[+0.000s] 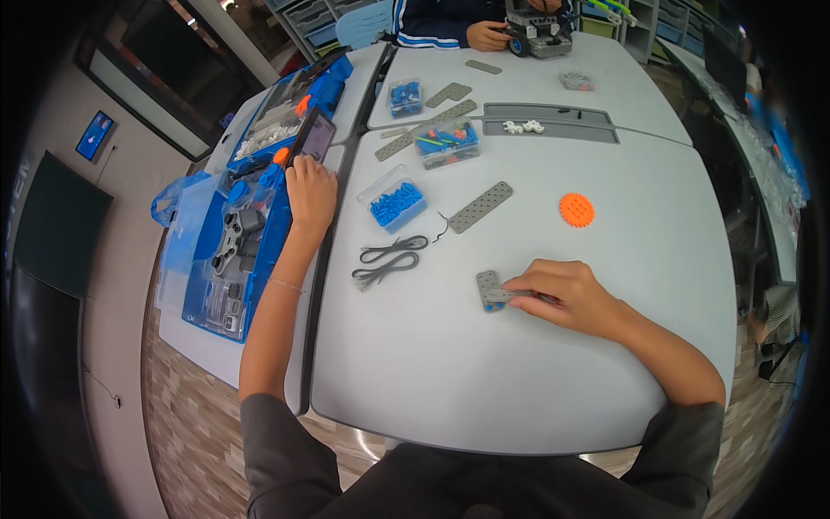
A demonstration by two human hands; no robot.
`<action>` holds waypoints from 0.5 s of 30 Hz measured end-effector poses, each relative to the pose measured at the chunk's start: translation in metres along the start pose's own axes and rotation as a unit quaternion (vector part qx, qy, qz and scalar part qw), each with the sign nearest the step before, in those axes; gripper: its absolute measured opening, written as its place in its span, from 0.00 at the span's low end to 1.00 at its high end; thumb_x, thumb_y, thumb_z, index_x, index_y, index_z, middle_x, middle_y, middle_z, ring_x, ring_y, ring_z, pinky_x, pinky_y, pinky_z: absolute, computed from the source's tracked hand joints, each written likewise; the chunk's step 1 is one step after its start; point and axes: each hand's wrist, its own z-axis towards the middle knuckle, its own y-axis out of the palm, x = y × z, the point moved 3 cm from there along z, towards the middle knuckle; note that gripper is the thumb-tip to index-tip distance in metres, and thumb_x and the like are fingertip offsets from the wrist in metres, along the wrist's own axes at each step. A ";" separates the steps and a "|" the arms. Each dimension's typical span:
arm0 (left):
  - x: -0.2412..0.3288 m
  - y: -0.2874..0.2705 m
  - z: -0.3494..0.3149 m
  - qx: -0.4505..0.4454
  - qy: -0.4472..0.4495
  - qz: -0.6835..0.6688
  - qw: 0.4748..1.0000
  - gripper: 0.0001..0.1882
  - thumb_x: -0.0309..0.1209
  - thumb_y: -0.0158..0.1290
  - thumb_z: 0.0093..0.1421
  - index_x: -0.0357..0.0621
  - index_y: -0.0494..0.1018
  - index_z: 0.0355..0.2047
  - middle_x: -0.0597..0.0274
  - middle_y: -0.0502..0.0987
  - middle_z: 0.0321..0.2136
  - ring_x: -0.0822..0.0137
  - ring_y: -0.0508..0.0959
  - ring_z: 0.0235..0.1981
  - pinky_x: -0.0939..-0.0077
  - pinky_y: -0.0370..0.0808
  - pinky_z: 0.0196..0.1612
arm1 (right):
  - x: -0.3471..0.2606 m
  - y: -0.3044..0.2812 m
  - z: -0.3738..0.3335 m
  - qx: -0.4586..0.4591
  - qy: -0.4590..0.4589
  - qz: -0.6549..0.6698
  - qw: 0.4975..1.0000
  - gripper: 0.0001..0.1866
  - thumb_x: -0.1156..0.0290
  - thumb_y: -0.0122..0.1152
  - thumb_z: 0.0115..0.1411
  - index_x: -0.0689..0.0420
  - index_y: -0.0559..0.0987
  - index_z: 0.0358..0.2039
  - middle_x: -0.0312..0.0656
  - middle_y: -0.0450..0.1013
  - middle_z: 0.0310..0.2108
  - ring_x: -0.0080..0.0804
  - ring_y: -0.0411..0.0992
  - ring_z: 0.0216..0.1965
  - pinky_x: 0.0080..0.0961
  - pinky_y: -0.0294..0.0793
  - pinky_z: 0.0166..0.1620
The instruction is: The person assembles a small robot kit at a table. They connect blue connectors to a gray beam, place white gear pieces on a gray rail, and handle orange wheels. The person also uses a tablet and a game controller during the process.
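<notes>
My right hand (562, 294) pinches a short grey perforated beam (508, 295) between thumb and fingers. It lies across a grey perforated plate (487, 281) low over the table, and small blue pins (493, 306) show at the plate's near end. Whether the two pieces are joined, I cannot tell. At the left, my left hand (312, 192) has its fingers curled at the near edge of a dark-framed tablet (315, 138). The tablet leans up by the blue parts case (275, 221); the fingertips are partly hidden. An orange gear (577, 209) lies beyond my right hand.
A longer grey plate (482, 207), grey cables (389, 259) and a box of blue pins (396, 205) lie mid-table. Behind are a mixed-parts box (447, 145) and a grey tray (553, 130). A game controller (235, 240) sits in the case. Across the table, another person's hand (487, 36) touches a wheeled robot (538, 36).
</notes>
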 end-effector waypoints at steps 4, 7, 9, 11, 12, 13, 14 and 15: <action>-0.004 -0.006 -0.004 0.018 0.010 -0.036 0.999 0.17 0.42 0.55 0.66 0.40 0.82 0.42 0.53 0.74 0.40 0.55 0.69 0.47 0.60 0.65 0.46 | 0.000 -0.001 0.000 0.003 -0.002 0.009 1.000 0.09 0.70 0.70 0.62 0.59 0.85 0.41 0.41 0.77 0.30 0.35 0.75 0.25 0.29 0.75 0.29; -0.008 -0.013 -0.009 0.034 0.010 -0.017 0.999 0.19 0.42 0.55 0.66 0.40 0.80 0.47 0.53 0.73 0.40 0.54 0.69 0.46 0.61 0.65 0.46 | 0.000 -0.001 0.000 0.005 -0.003 0.012 1.000 0.09 0.70 0.70 0.62 0.59 0.85 0.41 0.42 0.77 0.29 0.36 0.76 0.25 0.30 0.76 0.30; -0.012 -0.015 -0.014 0.037 -0.001 0.014 0.999 0.20 0.42 0.55 0.66 0.40 0.79 0.51 0.53 0.73 0.39 0.54 0.69 0.46 0.61 0.65 0.46 | 0.001 -0.001 0.000 -0.002 0.003 0.006 1.000 0.10 0.70 0.70 0.62 0.59 0.85 0.41 0.42 0.76 0.29 0.36 0.76 0.25 0.30 0.76 0.30; -0.015 -0.016 -0.018 0.032 0.001 0.013 0.999 0.21 0.42 0.55 0.66 0.40 0.79 0.52 0.53 0.73 0.39 0.54 0.70 0.46 0.61 0.65 0.46 | 0.002 -0.001 -0.001 0.000 0.003 0.014 1.000 0.09 0.69 0.70 0.62 0.59 0.85 0.41 0.41 0.76 0.29 0.37 0.76 0.25 0.30 0.76 0.31; -0.016 -0.016 -0.019 0.030 0.002 0.011 0.999 0.21 0.42 0.55 0.66 0.40 0.79 0.53 0.53 0.73 0.39 0.54 0.70 0.46 0.61 0.65 0.45 | 0.003 0.000 -0.001 -0.007 0.011 0.011 1.000 0.09 0.69 0.70 0.62 0.59 0.85 0.41 0.41 0.76 0.29 0.37 0.76 0.25 0.30 0.77 0.31; -0.016 -0.016 -0.019 0.036 0.009 0.006 0.999 0.21 0.42 0.55 0.67 0.40 0.79 0.52 0.53 0.73 0.39 0.54 0.70 0.46 0.61 0.65 0.45 | 0.003 0.000 -0.001 -0.001 0.007 0.017 1.000 0.10 0.69 0.70 0.62 0.59 0.85 0.41 0.41 0.76 0.29 0.37 0.76 0.25 0.30 0.77 0.31; -0.017 -0.015 -0.018 0.037 0.011 0.007 0.999 0.20 0.42 0.55 0.67 0.41 0.80 0.52 0.53 0.73 0.39 0.54 0.70 0.46 0.61 0.65 0.45 | 0.003 0.000 -0.001 -0.001 0.007 0.019 1.000 0.10 0.69 0.70 0.62 0.59 0.85 0.41 0.41 0.76 0.29 0.37 0.76 0.25 0.30 0.77 0.31; -0.017 -0.015 -0.017 0.039 0.013 0.007 0.999 0.20 0.42 0.55 0.67 0.42 0.80 0.51 0.53 0.73 0.39 0.54 0.70 0.46 0.61 0.65 0.45 | 0.004 0.001 -0.001 -0.007 0.013 0.015 1.000 0.10 0.69 0.70 0.62 0.59 0.85 0.41 0.41 0.76 0.29 0.37 0.76 0.25 0.30 0.77 0.31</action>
